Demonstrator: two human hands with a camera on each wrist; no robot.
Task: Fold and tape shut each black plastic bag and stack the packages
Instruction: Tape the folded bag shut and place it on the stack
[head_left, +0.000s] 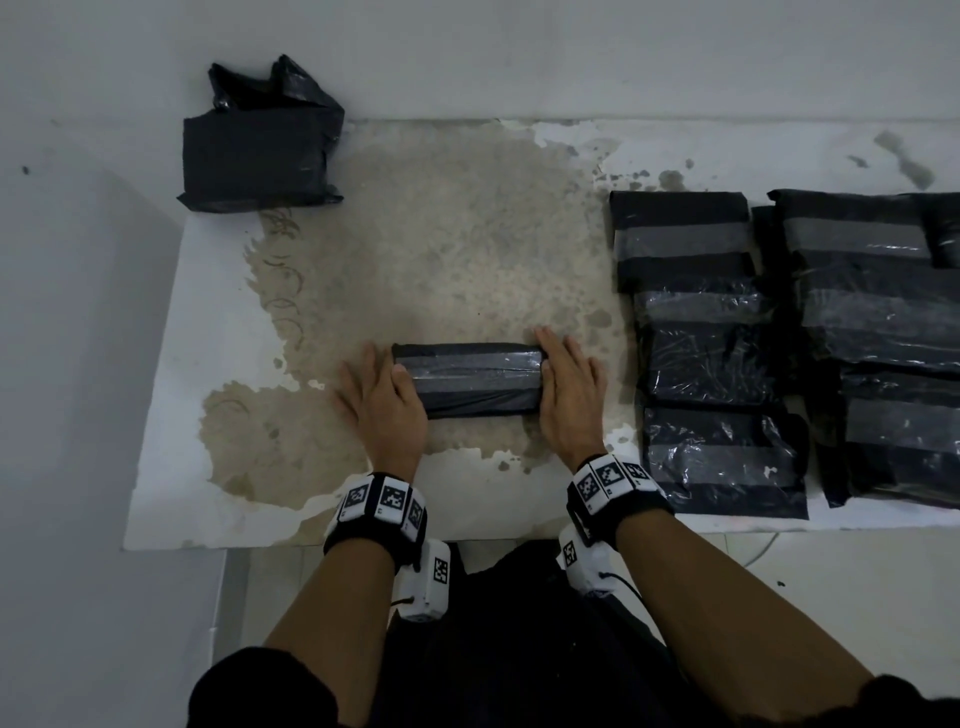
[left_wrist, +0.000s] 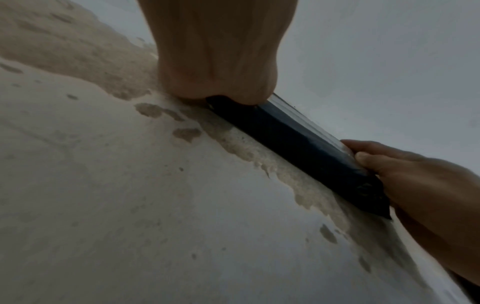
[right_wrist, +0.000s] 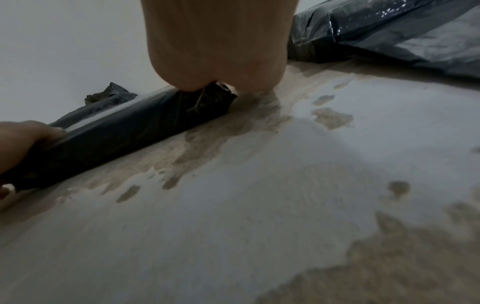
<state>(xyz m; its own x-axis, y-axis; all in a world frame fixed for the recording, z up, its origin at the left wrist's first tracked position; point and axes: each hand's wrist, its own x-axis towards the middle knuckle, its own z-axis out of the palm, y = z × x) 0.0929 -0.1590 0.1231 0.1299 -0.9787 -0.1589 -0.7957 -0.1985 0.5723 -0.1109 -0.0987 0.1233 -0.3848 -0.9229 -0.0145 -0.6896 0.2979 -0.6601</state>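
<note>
A folded black bag package (head_left: 470, 382) with a grey tape strip along its top lies crosswise on the worn table (head_left: 208, 312) in front of me. My left hand (head_left: 382, 395) is against its left end, fingers straight on the table and thumb on the package top. My right hand (head_left: 569, 395) flanks the right end with straight fingers and its thumb at the taped edge. The left wrist view shows the package (left_wrist: 298, 139) with my right hand (left_wrist: 415, 174) at its far end. In the right wrist view the package's (right_wrist: 116, 133) crumpled end sits under my right palm (right_wrist: 218, 51).
An untaped, bulky black bag (head_left: 260, 145) stands at the back left corner, by the wall. Taped black packages lie overlapping in two rows at the right (head_left: 717, 353) (head_left: 883, 338). The table's near edge is just behind my wrists.
</note>
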